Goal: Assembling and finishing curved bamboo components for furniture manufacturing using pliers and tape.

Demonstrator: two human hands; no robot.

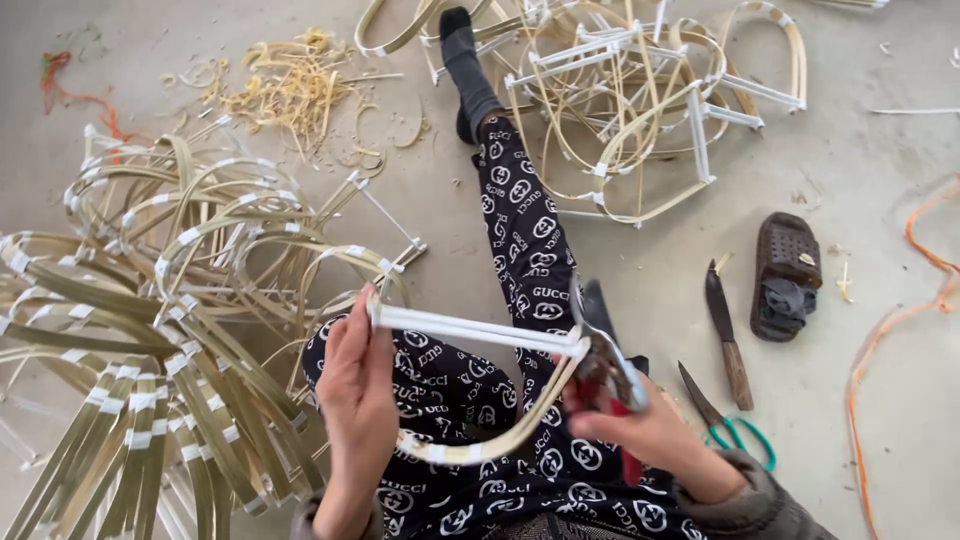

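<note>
Bamboo strips bent into taped arcs lay heaped on the concrete floor (880, 170) at the far left, the pile of bent frames (150, 330) fanning out beside the person's knee. Just right of that pile, the left hand (358, 400) pinched 1 end of a D-shaped bamboo frame (480, 390), its grip pressed together where the white straight bar (470, 330) met the curved strip. The frame hung over the lap, above the black patterned trouser leg (520, 250), touching nothing but the 2 hands.

It looked light and springy: thin split bamboo held in tension by tape, stiff along the bar but likely to flex or crack if squeezed mid-curve. The taped corners seemed the safest places to hold, since the joints there were doubled and wrapped, and the smooth strip would probably slip less under the tape.

At the frame's right corner, the right hand (640, 430) was wrapped tight around red-handled pliers (610, 370), whose nose sat at the junction of bar and curve; whether the nose bit the joint could not be told.

Further right on the floor lay a knife (728, 335), green-handled scissors (725, 420) and a brown sandal (787, 275). Behind the outstretched foot, a second heap of finished frames (640, 100) stood well apart.
</note>
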